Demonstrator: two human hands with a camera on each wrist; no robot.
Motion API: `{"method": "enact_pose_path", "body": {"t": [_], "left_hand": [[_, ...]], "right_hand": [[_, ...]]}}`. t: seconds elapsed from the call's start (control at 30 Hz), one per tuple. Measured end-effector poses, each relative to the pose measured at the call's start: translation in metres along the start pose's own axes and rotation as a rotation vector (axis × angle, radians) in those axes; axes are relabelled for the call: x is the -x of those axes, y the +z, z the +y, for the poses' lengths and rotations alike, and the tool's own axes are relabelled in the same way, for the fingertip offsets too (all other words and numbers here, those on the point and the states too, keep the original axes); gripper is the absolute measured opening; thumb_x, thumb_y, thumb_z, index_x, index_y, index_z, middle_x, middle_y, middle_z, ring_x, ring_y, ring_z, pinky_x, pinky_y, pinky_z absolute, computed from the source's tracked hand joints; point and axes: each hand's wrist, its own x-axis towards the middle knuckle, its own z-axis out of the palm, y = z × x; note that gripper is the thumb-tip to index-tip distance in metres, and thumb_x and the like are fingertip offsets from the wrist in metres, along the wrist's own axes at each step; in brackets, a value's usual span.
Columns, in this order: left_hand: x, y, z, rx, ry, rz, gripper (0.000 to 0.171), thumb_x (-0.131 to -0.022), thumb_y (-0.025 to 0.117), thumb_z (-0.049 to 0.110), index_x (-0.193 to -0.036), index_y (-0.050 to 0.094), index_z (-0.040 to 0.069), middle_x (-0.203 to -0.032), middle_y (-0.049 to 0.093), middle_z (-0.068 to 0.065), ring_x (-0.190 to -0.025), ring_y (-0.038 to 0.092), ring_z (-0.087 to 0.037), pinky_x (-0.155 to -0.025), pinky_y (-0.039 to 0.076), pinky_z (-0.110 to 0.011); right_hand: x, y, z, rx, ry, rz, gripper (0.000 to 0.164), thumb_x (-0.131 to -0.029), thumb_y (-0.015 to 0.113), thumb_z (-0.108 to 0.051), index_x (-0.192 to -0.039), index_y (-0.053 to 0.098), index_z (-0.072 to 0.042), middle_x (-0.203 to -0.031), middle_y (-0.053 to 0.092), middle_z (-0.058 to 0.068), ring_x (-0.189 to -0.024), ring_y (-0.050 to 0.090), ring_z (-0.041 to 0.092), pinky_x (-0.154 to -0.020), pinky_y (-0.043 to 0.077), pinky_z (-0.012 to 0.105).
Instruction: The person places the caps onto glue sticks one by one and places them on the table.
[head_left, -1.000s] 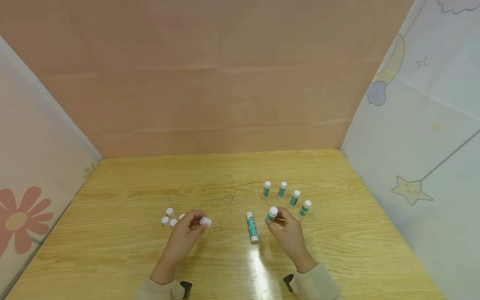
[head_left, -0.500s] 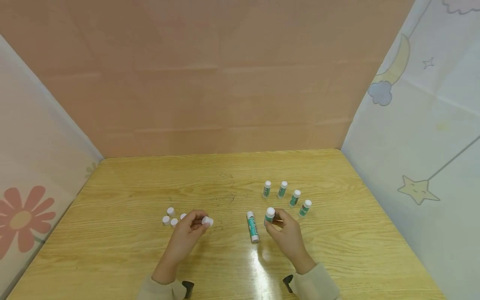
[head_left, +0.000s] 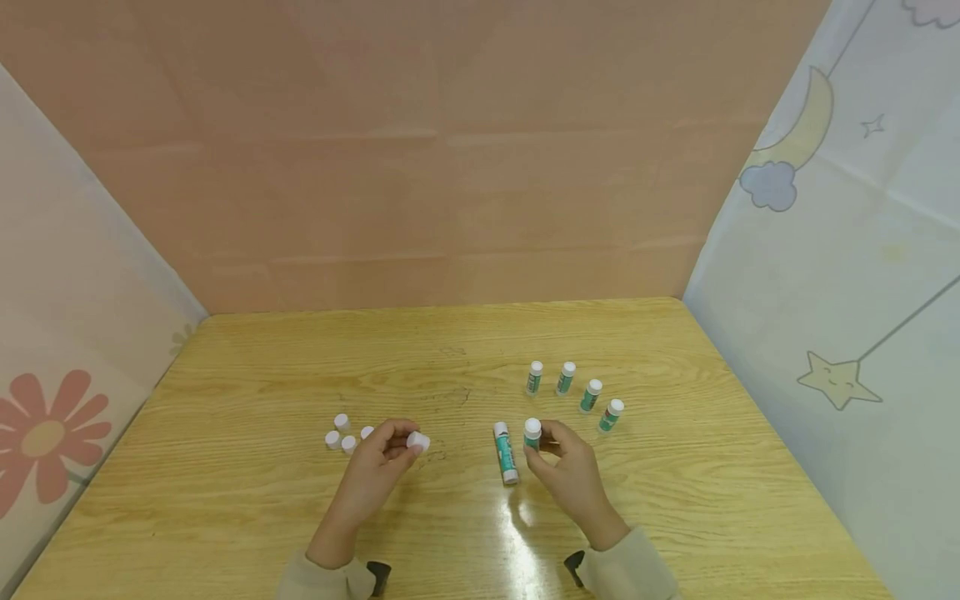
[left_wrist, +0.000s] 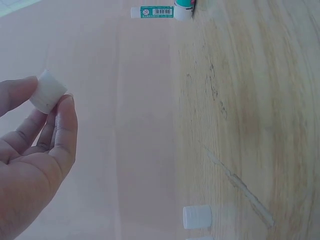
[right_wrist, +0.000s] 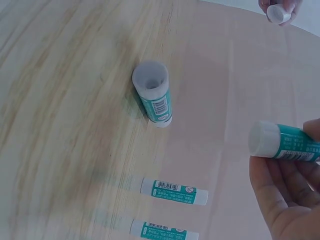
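My left hand [head_left: 375,471] pinches a small white cap [left_wrist: 48,92] between thumb and fingertips, raised off the table. My right hand [head_left: 573,475] holds a green-and-white glue stick [head_left: 532,433] roughly upright, with its white end [right_wrist: 265,139] showing in the right wrist view. Between the hands a second glue stick [head_left: 506,452] lies on its side, just left of the held one. Left of my left hand are several loose white caps, such as one cap [head_left: 341,422] at the back and another cap [head_left: 367,432] partly behind the fingers.
Several glue sticks stand upright in a curved row beyond my right hand, from the leftmost stick [head_left: 533,379] to the rightmost stick [head_left: 611,415]. The wooden table [head_left: 247,367] meets an orange-brown backdrop [head_left: 450,200] and patterned side panels [head_left: 825,275].
My right hand has shifted slightly left with the glue stick, nearer the one lying down. My left hand, still pinching the cap, has edged a little to the right.
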Motion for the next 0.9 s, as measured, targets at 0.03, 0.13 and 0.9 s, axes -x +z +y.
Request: {"method": "enact_pose_path", "body": {"t": [0.03, 0.13, 0.9], "left_hand": [[0.0001, 0.0001, 0.0003, -0.001, -0.001, -0.002, 0.024, -0.080, 0.057, -0.002, -0.104, 0.052, -0.003, -0.096, 0.054, -0.007, -0.087, 0.052, -0.019, -0.071, 0.045, -0.021], [0.0000, 0.0003, 0.0001, 0.002, 0.003, -0.006, 0.024, -0.080, 0.057, -0.002, -0.103, 0.052, -0.002, -0.095, 0.054, -0.007, -0.087, 0.052, -0.019, -0.072, 0.045, -0.021], [0.0005, 0.0058, 0.0024, 0.046, 0.019, -0.048, 0.023, -0.083, 0.056, 0.005, -0.104, 0.051, -0.001, -0.098, 0.053, -0.009, -0.091, 0.051, -0.022, -0.072, 0.045, -0.022]], "right_hand": [[0.0002, 0.0003, 0.0000, 0.003, -0.009, 0.000, 0.025, -0.068, 0.065, 0.010, -0.090, 0.057, 0.000, -0.084, 0.059, 0.000, -0.076, 0.056, 0.013, -0.068, 0.048, 0.026], [0.0007, 0.0009, -0.0004, 0.012, -0.029, -0.002, 0.025, -0.068, 0.065, 0.009, -0.090, 0.057, 0.000, -0.086, 0.059, 0.001, -0.076, 0.056, 0.013, -0.067, 0.048, 0.026], [0.0023, 0.0063, -0.0069, 0.083, -0.113, -0.061, 0.026, -0.067, 0.068, 0.004, -0.091, 0.060, 0.001, -0.085, 0.058, -0.001, -0.074, 0.053, 0.009, -0.066, 0.048, 0.027]]}}
